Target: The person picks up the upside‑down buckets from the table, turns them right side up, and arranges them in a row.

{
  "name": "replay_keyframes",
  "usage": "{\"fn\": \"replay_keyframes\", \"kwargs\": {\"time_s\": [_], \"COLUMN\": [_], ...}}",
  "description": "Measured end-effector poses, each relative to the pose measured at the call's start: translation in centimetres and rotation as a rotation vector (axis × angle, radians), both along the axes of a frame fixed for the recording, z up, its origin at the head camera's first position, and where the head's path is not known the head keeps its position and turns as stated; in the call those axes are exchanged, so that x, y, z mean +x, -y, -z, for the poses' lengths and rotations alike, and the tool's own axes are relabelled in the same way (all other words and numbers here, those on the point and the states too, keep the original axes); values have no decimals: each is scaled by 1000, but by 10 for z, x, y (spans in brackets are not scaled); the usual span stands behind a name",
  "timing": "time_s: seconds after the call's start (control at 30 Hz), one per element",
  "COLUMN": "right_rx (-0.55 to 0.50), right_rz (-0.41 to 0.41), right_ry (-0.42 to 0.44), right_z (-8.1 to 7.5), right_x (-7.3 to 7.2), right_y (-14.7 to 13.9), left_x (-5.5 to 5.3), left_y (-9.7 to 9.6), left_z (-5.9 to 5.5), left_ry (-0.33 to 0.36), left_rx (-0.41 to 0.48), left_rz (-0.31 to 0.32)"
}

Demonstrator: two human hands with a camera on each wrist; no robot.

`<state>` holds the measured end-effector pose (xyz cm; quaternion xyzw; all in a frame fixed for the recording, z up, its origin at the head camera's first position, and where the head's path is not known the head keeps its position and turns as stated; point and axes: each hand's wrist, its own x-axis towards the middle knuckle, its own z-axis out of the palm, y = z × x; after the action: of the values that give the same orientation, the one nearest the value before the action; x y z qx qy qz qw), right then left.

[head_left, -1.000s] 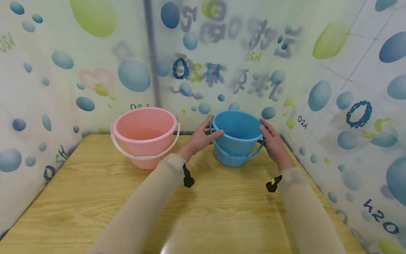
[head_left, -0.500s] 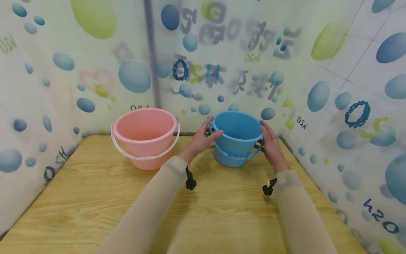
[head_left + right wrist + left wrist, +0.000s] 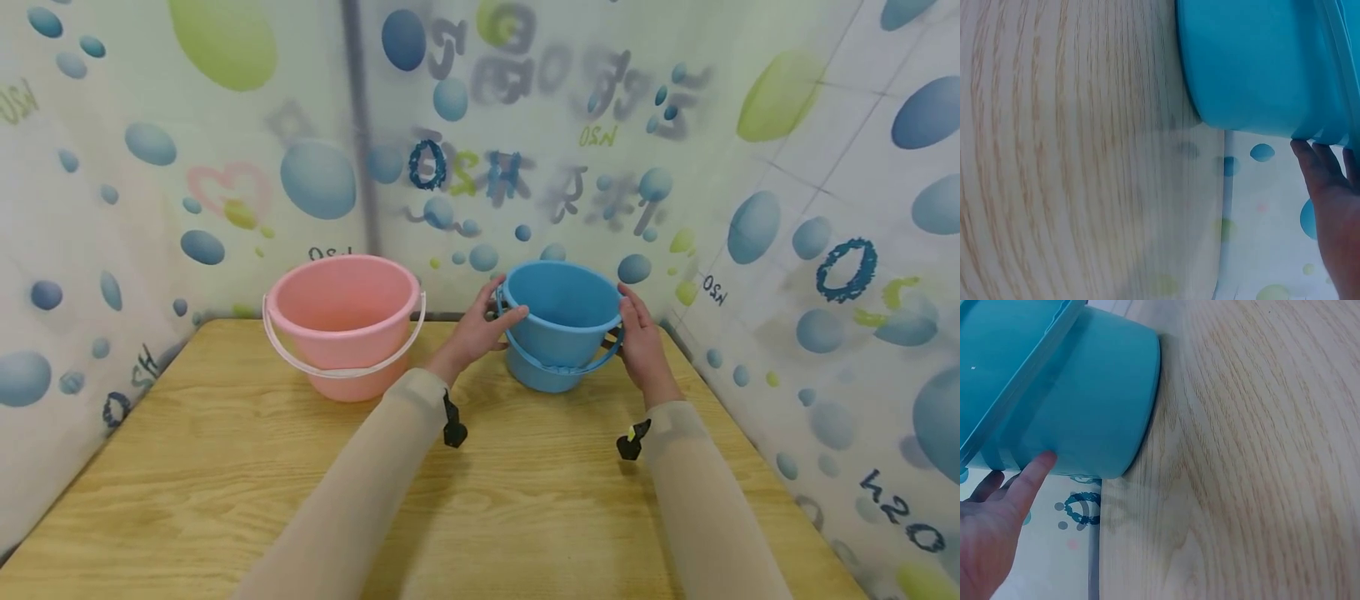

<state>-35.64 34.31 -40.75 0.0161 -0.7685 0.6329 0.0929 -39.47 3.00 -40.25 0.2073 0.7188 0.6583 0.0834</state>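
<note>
A blue bucket stands upright on the wooden table toward the back right, its blue handle hanging down in front. At its left side is my left hand, thumb beside the rim and the other fingers reaching along the wall. My right hand lies against the opposite side, fingers extended just under the rim. In the left wrist view, a nearly straight finger touches the blue wall. The right wrist view has the straight fingertips right at the bucket's side. The bucket hides some fingers.
A larger pink bucket with a white handle stands upright to the left. Patterned curtains with blue and green dots border the back and both sides of the table. Black wrist mounts hang below both sleeves.
My right hand has shifted slightly along the bucket's right side, its wrist moving a little left. The left wrist has moved slightly right. Both buckets stay in place.
</note>
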Motion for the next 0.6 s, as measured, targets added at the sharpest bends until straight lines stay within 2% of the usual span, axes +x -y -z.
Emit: {"fn": "replay_keyframes", "kwargs": {"time_s": [0.33,0.47,0.6], "right_rx": [9,-41,-9], "right_rz": [76,61,53], "right_ry": [-11,-5,-31], "right_z": [1,4,5], "right_x": [-3,4,16], "right_y": [2,-2,-12], "left_x": [-1,-1,2], "left_y": [0,0,1], "left_z": [-4,-3,-1], "left_ry": [4,21,17], "left_rx": [-29,-58,-67], "left_rz": [-19,-8,-25]}}
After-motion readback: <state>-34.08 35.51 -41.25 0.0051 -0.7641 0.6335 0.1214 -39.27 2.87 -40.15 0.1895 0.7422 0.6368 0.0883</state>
